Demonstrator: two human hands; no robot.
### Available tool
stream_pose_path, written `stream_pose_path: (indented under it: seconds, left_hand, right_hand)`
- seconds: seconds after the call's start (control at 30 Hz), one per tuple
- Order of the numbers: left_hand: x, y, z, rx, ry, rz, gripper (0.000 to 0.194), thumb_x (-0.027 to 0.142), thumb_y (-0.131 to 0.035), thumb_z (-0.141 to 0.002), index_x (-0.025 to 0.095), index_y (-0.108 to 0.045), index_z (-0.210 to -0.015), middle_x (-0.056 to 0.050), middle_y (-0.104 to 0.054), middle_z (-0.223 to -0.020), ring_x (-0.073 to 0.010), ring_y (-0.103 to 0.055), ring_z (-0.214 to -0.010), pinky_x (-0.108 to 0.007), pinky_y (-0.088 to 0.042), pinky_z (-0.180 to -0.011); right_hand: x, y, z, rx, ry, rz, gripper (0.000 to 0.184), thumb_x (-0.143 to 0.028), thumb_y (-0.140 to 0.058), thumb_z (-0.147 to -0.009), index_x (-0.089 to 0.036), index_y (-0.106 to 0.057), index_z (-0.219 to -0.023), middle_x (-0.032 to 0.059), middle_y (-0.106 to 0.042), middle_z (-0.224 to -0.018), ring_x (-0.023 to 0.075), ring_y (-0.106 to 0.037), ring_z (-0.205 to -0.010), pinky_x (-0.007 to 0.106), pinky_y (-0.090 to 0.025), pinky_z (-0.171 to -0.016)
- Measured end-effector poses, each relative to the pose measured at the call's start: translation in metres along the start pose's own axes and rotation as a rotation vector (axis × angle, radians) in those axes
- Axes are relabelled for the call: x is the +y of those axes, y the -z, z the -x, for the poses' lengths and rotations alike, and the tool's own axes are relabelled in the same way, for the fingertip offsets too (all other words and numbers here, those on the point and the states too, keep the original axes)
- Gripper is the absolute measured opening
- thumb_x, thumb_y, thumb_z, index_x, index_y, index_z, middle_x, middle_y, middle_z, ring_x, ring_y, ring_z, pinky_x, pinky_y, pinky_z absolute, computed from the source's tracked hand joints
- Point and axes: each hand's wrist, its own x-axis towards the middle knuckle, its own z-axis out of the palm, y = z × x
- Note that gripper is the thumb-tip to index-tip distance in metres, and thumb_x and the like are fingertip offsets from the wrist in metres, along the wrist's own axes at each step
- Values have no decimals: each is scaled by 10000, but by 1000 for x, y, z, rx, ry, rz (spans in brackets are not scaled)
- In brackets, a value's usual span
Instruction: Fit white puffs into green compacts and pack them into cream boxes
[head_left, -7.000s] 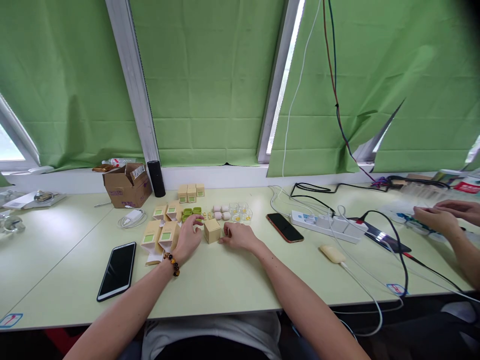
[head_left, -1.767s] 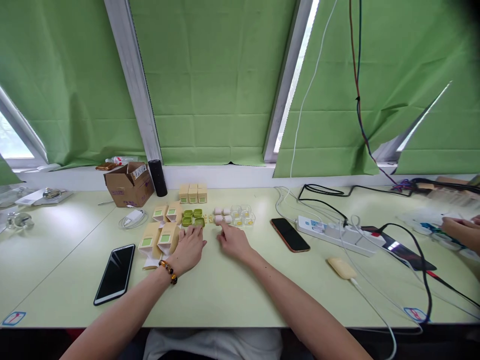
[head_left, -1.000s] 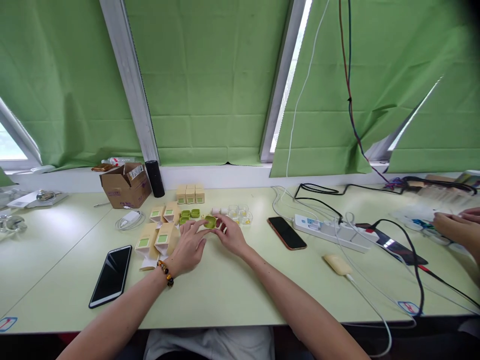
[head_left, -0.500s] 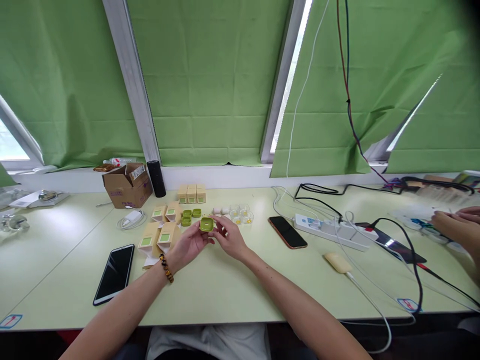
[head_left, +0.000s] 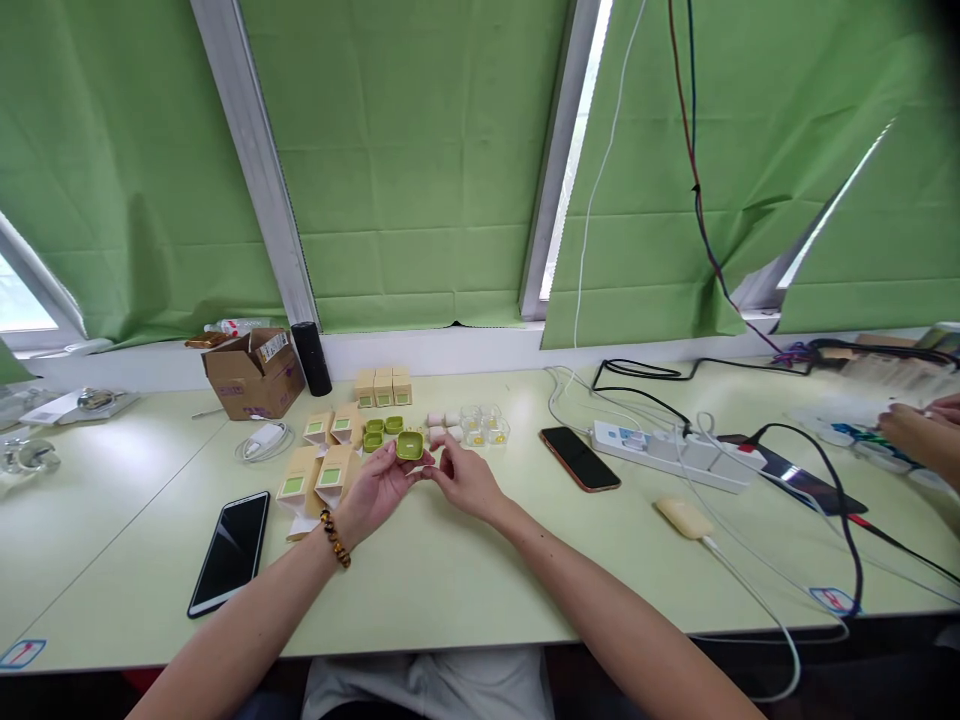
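Observation:
A small green square tray, open at the top (head_left: pixel 409 446), is held in the fingers of my left hand (head_left: pixel 375 490), which wears a beaded bracelet. My right hand (head_left: pixel 465 480) is just right of it, fingers bent and tips drawn together beside the left fingertips. Whether anything small is pinched there is too fine to see. Behind the left hand are several similar green trays (head_left: pixel 373 440). Small white cylinders (head_left: pixel 436 420) and clear cups with yellow bits (head_left: pixel 475 436) sit beyond the right hand. Tan paper boxes with green labels (head_left: pixel 337 475) stand left of my left hand.
More tan boxes (head_left: pixel 384 387) stand near the wall. A cardboard carton (head_left: pixel 255 375), a black cylinder (head_left: pixel 311 360) and a phone (head_left: pixel 229 550) are leftward. Rightward lie another phone (head_left: pixel 579 460), a power strip (head_left: pixel 675 455) and cables. A co-worker's hands (head_left: pixel 922 435) are far right.
My right fingers have come away from the green tray's right side and sit slightly lower. The left hand still holds the tray. The view has shifted slightly.

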Motion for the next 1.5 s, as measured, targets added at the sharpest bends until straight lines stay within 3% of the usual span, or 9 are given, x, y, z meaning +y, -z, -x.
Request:
stream_pose_path:
  seconds: [0.07, 0.13, 0.47, 0.6, 0.7, 0.87, 1.13, 1.3, 1.5]
  left_hand:
    - [0, 1, 0, 8, 7, -17, 198, 364, -676, -982, 174, -688, -1036, -113, -739, -1072, -292, -697, -1110, -548, -539, -1002]
    - [0, 1, 0, 16, 4, -38, 194, 363, -689, -973, 178, -687, -1031, -108, -740, -1076, -293, -699, -1119, -553, -533, -1017]
    - [7, -1, -1, 65, -64, -128, 286, 407, -732, -938, 211, -638, -1124, -100, -704, -1140, -262, -697, -1084, -517, -529, -1029]
    - [2, 2, -3, 169, -364, -598, 407, 314, -818, -856, 239, -604, -1194, -91, -641, -1197, -257, -634, -1159, -499, -492, -1090]
    - [2, 2, 0, 251, -595, -1014, 430, 247, -779, -867, 246, -599, -1257, -115, -593, -1283, -283, -573, -1254, -507, -448, -1148]
    - [6, 1, 6, 279, -728, -1336, 354, 201, -657, -936, 248, -632, -1286, -135, -568, -1273, -307, -566, -1258, -519, -469, -1115]
    - [1, 4, 2, 254, -669, -1362, 455, 251, -666, -948, 279, -616, -1399, -117, -553, -1239, -281, -576, -1169, -466, -502, -1035]
    - [-1, 6, 1, 258, -613, -1314, 441, 296, -709, -929, 276, -637, -1364, -112, -573, -1231, -263, -578, -1083, -438, -500, -983]
    - [-4, 13, -9, 419, -459, -934, 384, 398, -718, -927, 245, -665, -1274, -101, -627, -1191, -221, -575, -980, -351, -498, -850]
  right_hand:
    - [0, 3, 1, -100, -55, 163, 161, -359, -581, -1013, -235, -673, -1058, 17, -725, -815, 189, -641, -748, 272, -337, -649]
    - [0, 4, 2, -168, -63, 277, 219, -375, -559, -1036, -223, -688, -945, 56, -759, -876, 205, -671, -787, 279, -319, -652]
    - [2, 2, 5, -240, 45, 363, 107, -341, -657, -985, -239, -689, -978, 38, -779, -913, 195, -683, -793, 279, -290, -654]
    - [2, 4, 6, -236, 69, 354, 92, -328, -647, -986, -247, -690, -991, 26, -778, -916, 188, -674, -793, 280, -281, -650]
    - [2, 4, 7, -236, 67, 343, 82, -319, -646, -986, -251, -691, -985, 17, -775, -907, 186, -670, -800, 278, -279, -648]
    - [3, 4, 7, -228, 78, 331, 48, -299, -660, -976, -256, -678, -988, 3, -778, -894, 179, -669, -788, 273, -264, -637]
    - [6, -3, 7, -208, 54, 369, 77, -306, -644, -998, -263, -694, -1036, 12, -787, -898, 190, -694, -807, 273, -294, -653]
    - [9, -7, 1, -144, 104, 473, 166, -277, -566, -1025, -233, -726, -1029, 58, -779, -970, 200, -683, -829, 295, -311, -655]
    - [13, 4, -33, -19, 166, 627, 234, -231, -536, -1026, -198, -767, -1048, 146, -728, -1060, 285, -595, -1045, 350, -357, -754]
